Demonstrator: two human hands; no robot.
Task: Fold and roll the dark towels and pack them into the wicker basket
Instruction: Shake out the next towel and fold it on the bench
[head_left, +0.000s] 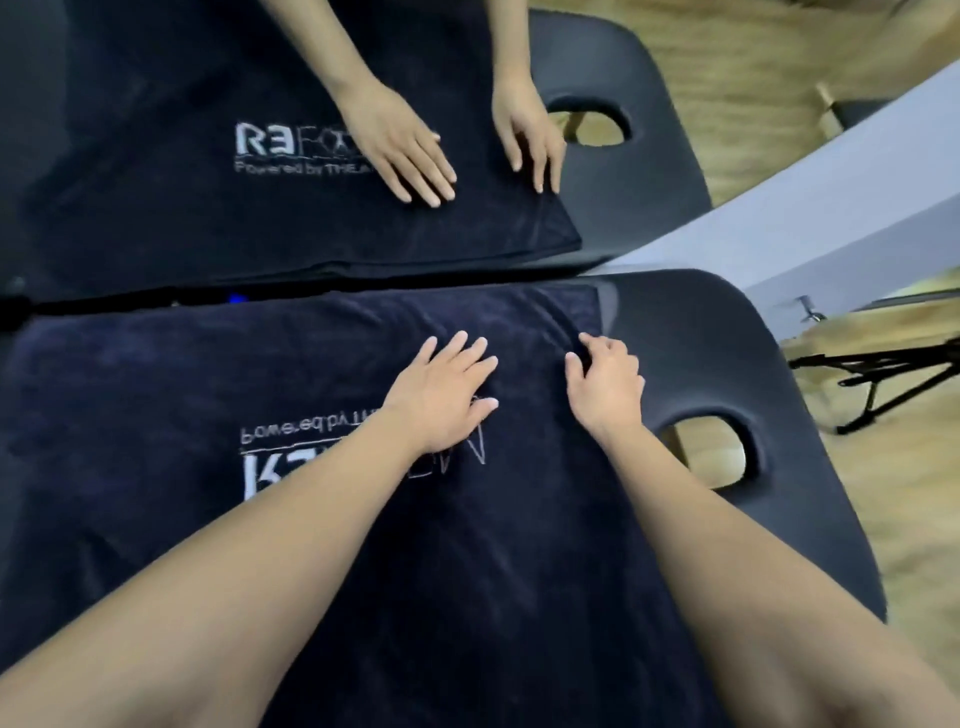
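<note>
A dark navy towel (363, 519) with white lettering lies spread on a black padded table (727, 364). My left hand (447, 395) lies flat on the towel near its far edge, fingers spread, partly covering the lettering. To its right, my right hand (602, 384) has curled fingers and pinches a raised fold of the same towel close to its right edge. No wicker basket is in view.
Beyond the table's far edge is what looks like a mirror image: a second dark towel (208, 223) with two hands on it. The table has an oval hole (711, 452) at its right end. A black folding stand (883, 374) stands on the wooden floor at the right.
</note>
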